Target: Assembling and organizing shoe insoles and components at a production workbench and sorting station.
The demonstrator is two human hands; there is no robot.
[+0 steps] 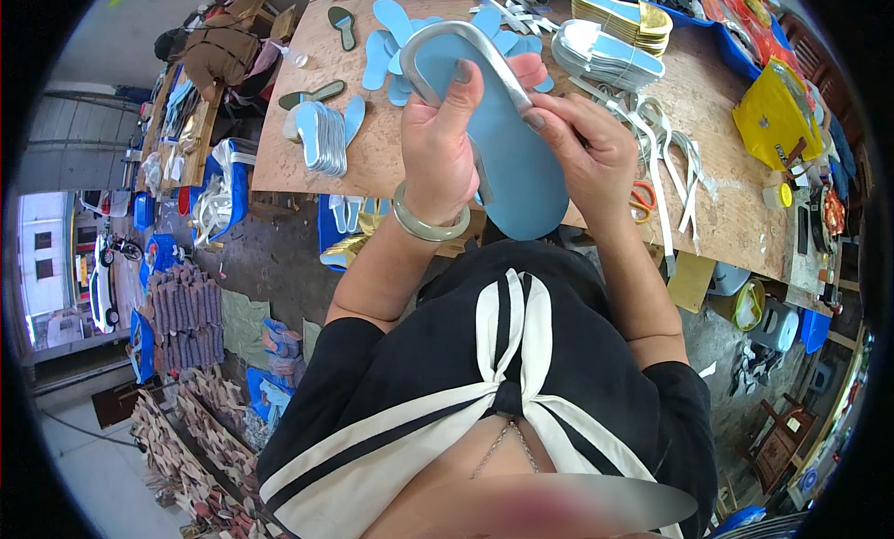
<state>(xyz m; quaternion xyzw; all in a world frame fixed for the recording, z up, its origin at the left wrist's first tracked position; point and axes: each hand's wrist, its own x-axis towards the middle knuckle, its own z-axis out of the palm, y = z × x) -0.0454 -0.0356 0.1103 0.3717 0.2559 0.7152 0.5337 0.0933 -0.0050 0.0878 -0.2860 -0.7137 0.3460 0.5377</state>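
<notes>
Hands hold one blue insole up over the near edge of the wooden table. The left hand wraps tight around it, thumb on the silver strip. The right hand pinches the strip's right side.

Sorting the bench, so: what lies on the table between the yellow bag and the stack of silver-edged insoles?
In the head view, loose white strips lie between the yellow bag and the insole stack, on bare wooden table.

Both hands gripping blue insole, silver strip, wooden table
</notes>
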